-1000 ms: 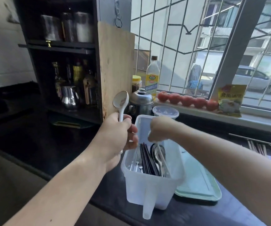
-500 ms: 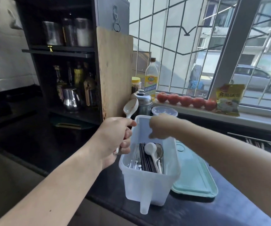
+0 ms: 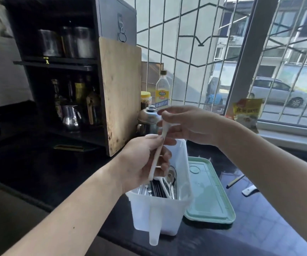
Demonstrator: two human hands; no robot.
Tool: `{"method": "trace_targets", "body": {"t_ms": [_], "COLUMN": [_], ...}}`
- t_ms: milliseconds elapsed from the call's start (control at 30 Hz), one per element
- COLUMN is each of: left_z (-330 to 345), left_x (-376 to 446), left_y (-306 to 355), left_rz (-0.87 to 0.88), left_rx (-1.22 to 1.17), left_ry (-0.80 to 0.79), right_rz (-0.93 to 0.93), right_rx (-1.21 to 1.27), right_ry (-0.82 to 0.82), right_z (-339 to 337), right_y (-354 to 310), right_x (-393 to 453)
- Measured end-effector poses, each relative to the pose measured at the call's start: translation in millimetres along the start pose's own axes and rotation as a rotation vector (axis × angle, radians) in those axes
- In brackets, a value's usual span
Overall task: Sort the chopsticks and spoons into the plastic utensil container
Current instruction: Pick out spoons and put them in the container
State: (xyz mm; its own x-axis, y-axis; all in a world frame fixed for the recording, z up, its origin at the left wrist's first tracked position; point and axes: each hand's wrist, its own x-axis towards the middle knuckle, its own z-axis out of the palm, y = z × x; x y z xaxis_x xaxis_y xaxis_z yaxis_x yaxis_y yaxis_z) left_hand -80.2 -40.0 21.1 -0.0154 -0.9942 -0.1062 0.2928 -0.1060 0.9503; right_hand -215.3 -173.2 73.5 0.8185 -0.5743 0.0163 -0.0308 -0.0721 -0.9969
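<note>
Here, a white plastic spoon [image 3: 159, 145] is held above the translucent plastic utensil container [image 3: 183, 183], its handle running steeply from upper right to lower left. The left hand [image 3: 141, 161] grips the lower part of the handle, fingers curled round it, thumb on top. The right hand [image 3: 187, 124] meets the spoon's upper end, fingers loosely curved about it; whether they actually pinch the spoon cannot be told. Directly below the left-hand grip, the container stands on the dark countertop [image 3: 60, 170] and holds dark chopsticks [image 3: 158, 188] upright in the middle, with metal spoons [image 3: 171, 179] to their right and other metal cutlery to their left. Just right of the container lies a pale green lid [image 3: 210, 196], flat on the countertop. Behind the grip stand a lidded steel pot [image 3: 148, 119], a clear bottle with a yellow label [image 3: 162, 91] and a wooden cutting board [image 3: 121, 93] leaning against a dark shelf unit [image 3: 60, 61]. Farther right, a yellow packet [image 3: 247, 109] rests on the window sill.
</note>
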Motion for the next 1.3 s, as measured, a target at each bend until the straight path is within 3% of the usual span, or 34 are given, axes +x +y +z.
{"method": "trace_targets", "body": {"t_ms": [100,133,200,267,367,433,633,800,967,1067,1200,1300], "left_z": [-10.7,-16.9,-27.2,-36.3,-41.6,-42.6,-43.3,-42.5,-40.5,-40.7,-41.8,-41.8], "left_x": [2.3,5.2,7.4,9.5,12.6,11.9,12.9,14.6,12.0,11.3,11.7,14.2], "left_y": [-3.2,-7.0,-12.4,-19.9,-39.5,-48.9,-50.2,-52.0,-53.0,-52.5,-53.8,-54.1], "left_rz": [0.170,0.294,0.497,0.498,0.274,0.169,0.161,0.146,0.157,0.154,0.149,0.137], "left_rx": [0.706,0.945,1.148,1.226,1.465,1.498,1.536,1.545,1.548,1.552,1.548,1.557], "left_ry": [0.257,0.402,0.601,0.622,0.504,0.443,0.448,0.450,0.474,0.479,0.488,0.484], "right_rz": [0.037,0.038,0.068,0.183,0.382,0.476,0.642,0.580,0.538,0.451,0.354,0.489], "right_rx": [-0.313,-0.580,-1.193,-1.507,-1.707,-1.756,-1.861,-1.822,-1.891,-1.912,-1.857,-1.904], "right_ry": [0.165,0.252,0.328,0.270,0.060,-0.033,-0.275,-0.204,-0.437,-0.375,-0.161,-0.188], "right_z": [4.3,5.1,11.2,21.4,32.3,35.4,41.4,36.2,47.0,46.2,44.7,38.4], "right_y": [12.0,18.3,31.6,50.9,82.2,95.8,111.7,112.6,126.5,124.6,108.5,95.4], "right_x": [19.7,28.6,43.7,55.7,65.7,69.5,78.0,88.1,86.4,86.0,82.0,80.4]}}
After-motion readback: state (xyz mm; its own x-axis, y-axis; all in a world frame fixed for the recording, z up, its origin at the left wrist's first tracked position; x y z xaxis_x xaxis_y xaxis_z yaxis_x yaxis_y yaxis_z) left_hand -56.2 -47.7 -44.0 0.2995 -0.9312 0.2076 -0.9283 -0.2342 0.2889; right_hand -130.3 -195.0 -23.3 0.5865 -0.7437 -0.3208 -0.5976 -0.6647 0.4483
